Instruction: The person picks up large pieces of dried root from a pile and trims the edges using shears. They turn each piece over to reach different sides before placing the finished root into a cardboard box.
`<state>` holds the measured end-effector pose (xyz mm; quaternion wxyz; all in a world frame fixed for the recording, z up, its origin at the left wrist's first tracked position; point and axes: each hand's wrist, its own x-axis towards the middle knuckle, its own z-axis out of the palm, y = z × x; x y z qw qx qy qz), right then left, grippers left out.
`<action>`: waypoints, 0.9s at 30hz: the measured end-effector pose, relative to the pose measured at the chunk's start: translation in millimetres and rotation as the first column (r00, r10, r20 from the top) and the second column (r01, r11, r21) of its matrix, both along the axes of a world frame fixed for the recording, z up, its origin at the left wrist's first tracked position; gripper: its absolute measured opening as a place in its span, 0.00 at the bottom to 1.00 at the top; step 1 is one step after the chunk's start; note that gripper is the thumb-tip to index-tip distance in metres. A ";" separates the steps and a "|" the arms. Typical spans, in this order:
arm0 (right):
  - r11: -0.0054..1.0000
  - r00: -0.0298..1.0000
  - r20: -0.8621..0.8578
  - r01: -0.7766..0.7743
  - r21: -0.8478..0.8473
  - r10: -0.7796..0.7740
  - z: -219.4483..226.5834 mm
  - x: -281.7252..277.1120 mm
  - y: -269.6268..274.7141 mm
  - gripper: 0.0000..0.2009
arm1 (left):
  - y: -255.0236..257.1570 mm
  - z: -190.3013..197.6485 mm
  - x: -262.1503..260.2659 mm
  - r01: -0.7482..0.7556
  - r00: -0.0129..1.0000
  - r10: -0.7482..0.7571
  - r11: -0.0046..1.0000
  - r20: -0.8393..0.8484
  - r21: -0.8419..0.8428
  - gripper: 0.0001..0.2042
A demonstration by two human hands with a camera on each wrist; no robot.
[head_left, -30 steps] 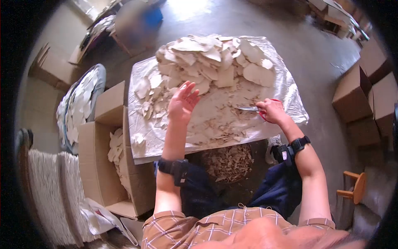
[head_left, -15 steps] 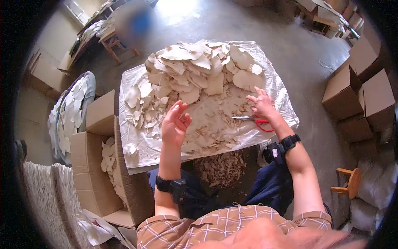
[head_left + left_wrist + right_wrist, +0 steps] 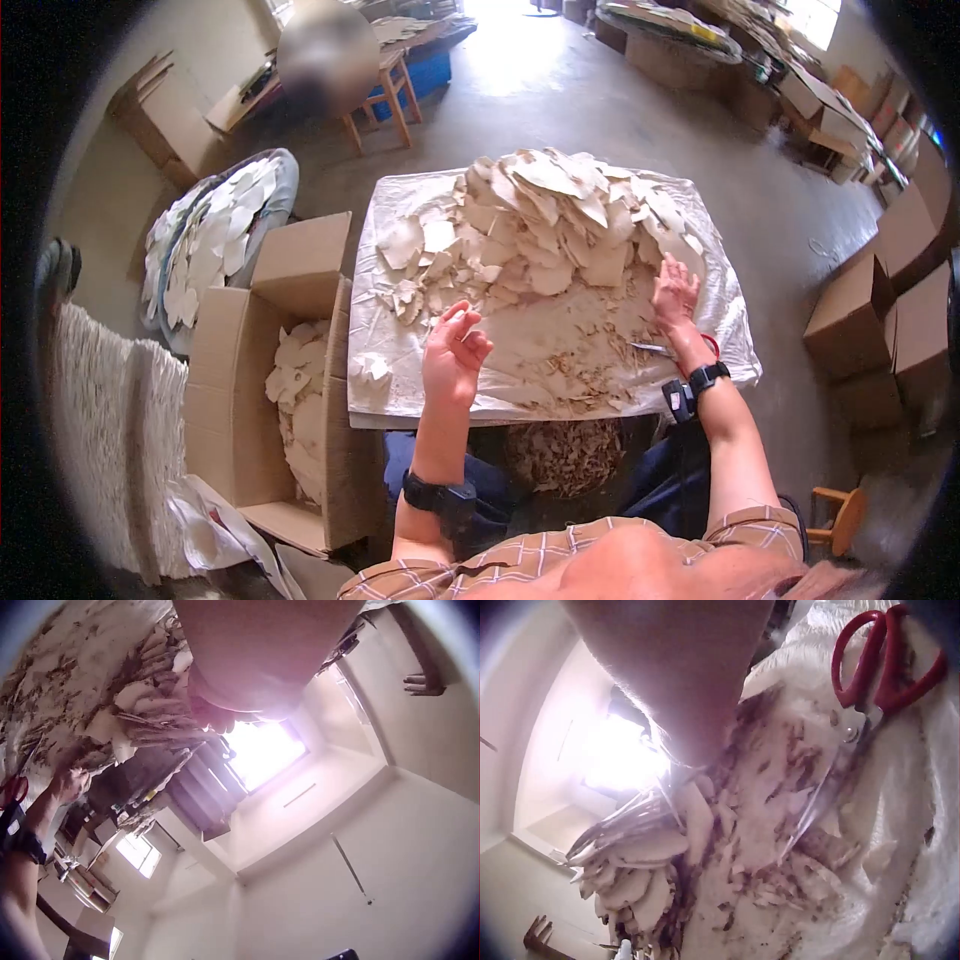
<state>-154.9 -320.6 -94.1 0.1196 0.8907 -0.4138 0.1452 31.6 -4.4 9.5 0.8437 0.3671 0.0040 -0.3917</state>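
So the right hand [image 3: 676,292] has gone further from the scissors [image 3: 851,733] since half a second ago, up to the right side of the pile of pale, flat pieces [image 3: 540,220]. Right arm's stretched forward, the wrist passing over the scissors, which lie on the white cloth [image 3: 735,375] and are partly hidden by it. Left arm is bent up, with the left hand [image 3: 453,362] raised in front of the pile's near left side.

Brownish scraps [image 3: 575,370] are scattered between the hands, on the near side of the cloth. There's an open cardboard box [image 3: 220,400] with more pale pieces left of the left hand, and a wooden stool [image 3: 848,520] well off to the right, closer to the body than the right hand.

Hands are well apart. The left's fingers are loosely bent, holding nothing. The right's are loosely spread at the pile's edge; can't tell if they're touching a piece.
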 end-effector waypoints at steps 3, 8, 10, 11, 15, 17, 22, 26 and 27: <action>0.998 0.979 0.201 0.000 0.064 -0.012 12.9 -8.5 -6.5 0.27 | -2.2 0.7 -6.0 -0.002 1.000 0.002 1.000 -0.016 -0.019 0.11; 0.981 0.944 0.313 0.050 0.186 -0.107 4.5 -27.9 -33.7 0.46 | -8.6 -1.1 -15.9 0.090 0.996 -0.091 0.996 -0.012 -0.023 0.11; 0.949 0.973 0.154 0.122 0.291 -0.172 2.8 -33.6 -34.2 0.47 | -10.7 -2.7 -16.5 0.107 0.994 -0.107 0.994 0.010 0.000 0.11; 0.939 0.977 0.120 0.132 0.317 -0.177 0.0 -35.9 -32.5 0.38 | -10.8 -2.8 -16.6 0.096 0.995 -0.096 0.995 0.010 0.008 0.10; 0.937 0.984 0.136 0.064 0.344 -0.117 -16.4 -39.6 -54.7 0.24 | -15.7 -4.1 -18.2 0.086 0.996 -0.087 0.995 0.019 0.040 0.10; 0.932 0.982 0.147 0.055 0.357 -0.114 -9.3 -41.4 -51.3 0.24 | -16.1 -6.3 -18.8 0.076 0.997 -0.077 0.996 0.021 0.049 0.10; 0.997 0.969 0.248 0.017 -0.073 0.001 -22.3 -40.6 -42.1 0.22 | -26.0 -5.4 -26.9 0.137 0.989 -0.139 0.990 0.051 0.036 0.09; 1.000 0.980 0.201 -0.003 0.031 -0.003 -43.2 -44.5 -64.0 0.20 | -27.3 -6.1 -30.9 0.176 0.983 -0.178 0.983 0.048 0.047 0.09; 0.988 0.986 0.163 0.019 0.156 -0.044 -43.7 -44.5 -69.9 0.18 | -28.1 -9.5 -29.6 0.170 0.984 -0.173 0.984 0.051 0.056 0.09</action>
